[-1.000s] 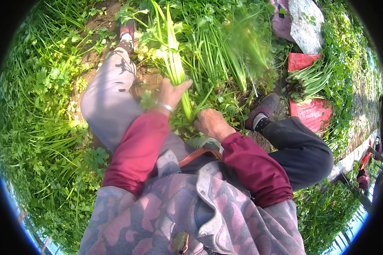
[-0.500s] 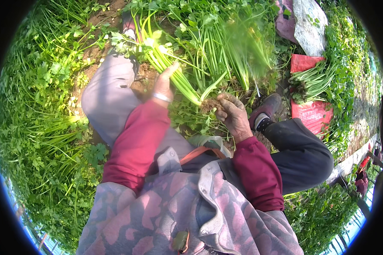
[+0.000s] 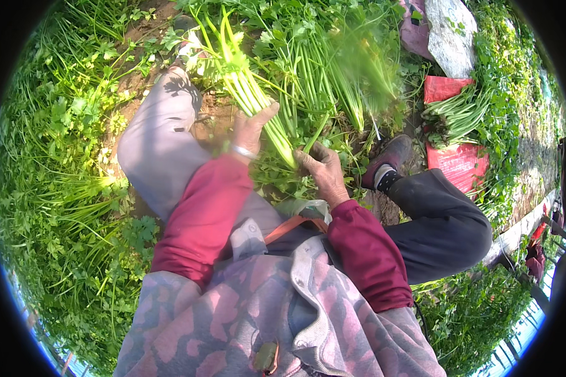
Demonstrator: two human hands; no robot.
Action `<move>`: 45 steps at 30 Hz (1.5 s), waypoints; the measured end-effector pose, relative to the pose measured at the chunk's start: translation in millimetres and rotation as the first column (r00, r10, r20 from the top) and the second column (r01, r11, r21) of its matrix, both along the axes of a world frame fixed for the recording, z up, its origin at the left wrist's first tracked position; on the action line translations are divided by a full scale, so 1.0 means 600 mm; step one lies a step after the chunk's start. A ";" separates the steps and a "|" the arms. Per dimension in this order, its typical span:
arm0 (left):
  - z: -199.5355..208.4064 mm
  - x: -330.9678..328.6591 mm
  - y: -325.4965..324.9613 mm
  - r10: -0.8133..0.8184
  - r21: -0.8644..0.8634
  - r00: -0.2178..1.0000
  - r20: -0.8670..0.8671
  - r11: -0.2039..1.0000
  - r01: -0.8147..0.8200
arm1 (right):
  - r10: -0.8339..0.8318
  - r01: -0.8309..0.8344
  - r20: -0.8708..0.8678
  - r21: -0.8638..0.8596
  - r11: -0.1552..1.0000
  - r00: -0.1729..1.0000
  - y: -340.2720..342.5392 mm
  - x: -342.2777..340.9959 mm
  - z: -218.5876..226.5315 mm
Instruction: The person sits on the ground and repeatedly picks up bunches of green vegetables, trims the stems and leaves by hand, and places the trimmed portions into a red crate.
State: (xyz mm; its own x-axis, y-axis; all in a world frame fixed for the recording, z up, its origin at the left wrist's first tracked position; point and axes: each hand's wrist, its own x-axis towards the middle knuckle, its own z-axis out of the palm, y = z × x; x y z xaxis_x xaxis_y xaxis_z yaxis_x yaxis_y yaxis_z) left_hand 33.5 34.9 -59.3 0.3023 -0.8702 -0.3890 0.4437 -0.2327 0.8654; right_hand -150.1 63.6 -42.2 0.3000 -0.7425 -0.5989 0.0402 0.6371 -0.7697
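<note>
A bunch of celery (image 3: pixel 251 88) slants across the middle, leaves up and away to the left, pale bases toward me. My left hand (image 3: pixel 253 129) is closed around its lower stalks, the thumb lying across them. At the bottom of the bunch my right hand (image 3: pixel 324 168) has its fingers closed on a single side stalk (image 3: pixel 319 131) that sticks out at an angle. The roots are hidden at the right fingers. Both arms wear dark red sleeves, with a white band at the left wrist.
More celery (image 3: pixel 308 75) lies or stands just beyond my hands. To the right, a cut bundle (image 3: pixel 458 116) rests on a red sack (image 3: pixel 459 168). A white sheet (image 3: pixel 451 38) lies farther up. Leafy plants (image 3: pixel 63 188) fill the left; my shoe (image 3: pixel 393 160) is near the right hand.
My right hand has shifted left and up from the root clump onto the side stalk. The left hand has slid a little down and right, toward the base of the bunch.
</note>
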 end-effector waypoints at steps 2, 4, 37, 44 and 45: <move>0.004 0.000 0.003 -0.039 -0.015 0.999 -0.027 0.999 0.039 | -0.015 0.016 0.016 -0.054 0.998 1.000 -0.005 -0.006 -0.002; 0.007 -0.001 0.006 -0.047 -0.029 0.999 0.026 0.998 0.047 | 0.051 -0.051 -0.014 -0.044 0.998 0.999 -0.009 -0.012 -0.007; 0.007 0.043 0.009 -0.121 -0.120 0.860 -0.495 0.990 0.070 | -0.165 0.001 -0.294 -0.487 0.874 0.941 -0.057 -0.122 -0.043; 0.022 0.044 0.003 -0.274 -0.342 0.781 -0.561 0.936 0.083 | 0.625 -0.863 -0.747 0.145 0.484 0.225 0.033 -0.162 -0.135; 0.023 0.041 0.004 -0.266 -0.344 0.763 -0.589 0.937 0.060 | 0.618 -0.798 -0.649 0.027 0.602 0.443 0.025 -0.140 -0.116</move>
State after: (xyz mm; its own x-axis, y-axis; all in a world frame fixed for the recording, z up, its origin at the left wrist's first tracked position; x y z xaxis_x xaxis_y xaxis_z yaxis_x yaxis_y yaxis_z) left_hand 57.8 37.1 -45.7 -0.0721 -0.9840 -0.1629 0.8814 -0.1393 0.4514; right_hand -234.2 78.5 -111.6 0.4818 -0.5645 -0.6702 -0.8044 0.0184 -0.5938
